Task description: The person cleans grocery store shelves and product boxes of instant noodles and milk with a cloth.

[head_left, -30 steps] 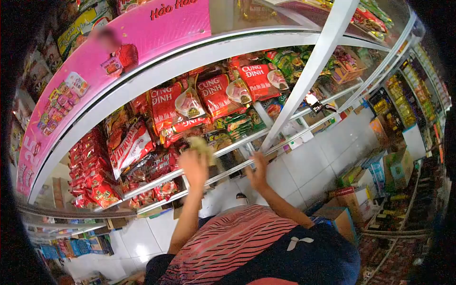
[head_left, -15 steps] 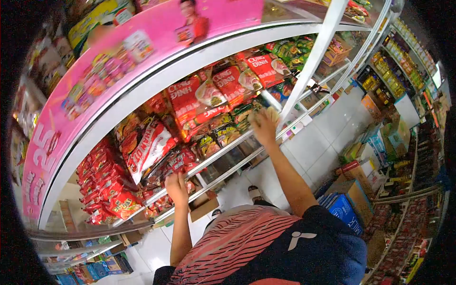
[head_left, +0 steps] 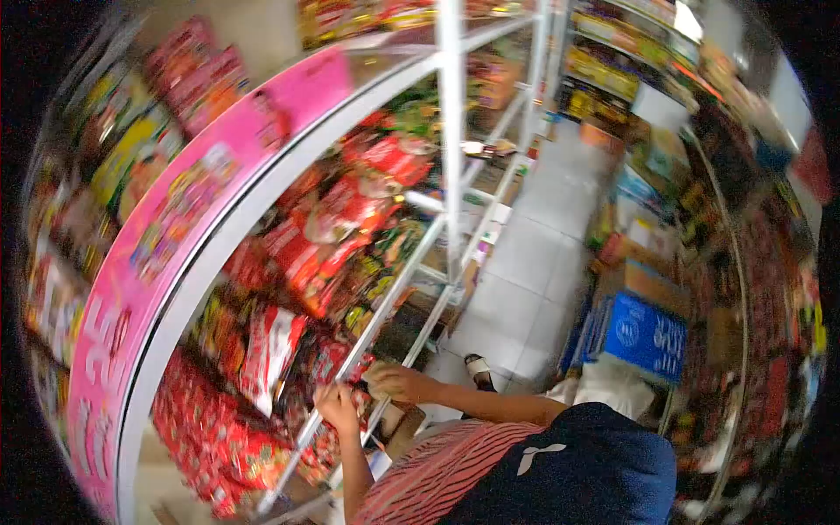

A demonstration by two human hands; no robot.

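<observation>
My left hand [head_left: 338,408] is curled over the white front rail [head_left: 363,346] of a display case, low in the case opening. Just right of it, my right hand [head_left: 411,385] is closed on a crumpled, yellowish-beige cloth [head_left: 379,380], held against or close to the rail; motion blur hides the exact contact. Behind the rail lie red noodle packs [head_left: 293,249], a red-and-white bag [head_left: 273,354] and a heap of small red packets [head_left: 214,437].
A pink banner [head_left: 188,219] runs along the curved white case edge [head_left: 236,214]. A white upright post [head_left: 451,131] stands at the case's right part. Across the tiled aisle [head_left: 516,297] are a blue carton [head_left: 646,337], other boxes and stocked shelves [head_left: 604,74].
My right hand has moved with the cloth along the rail, from near the post to beside my left hand. The camera view has turned, so the case now runs more steeply.
</observation>
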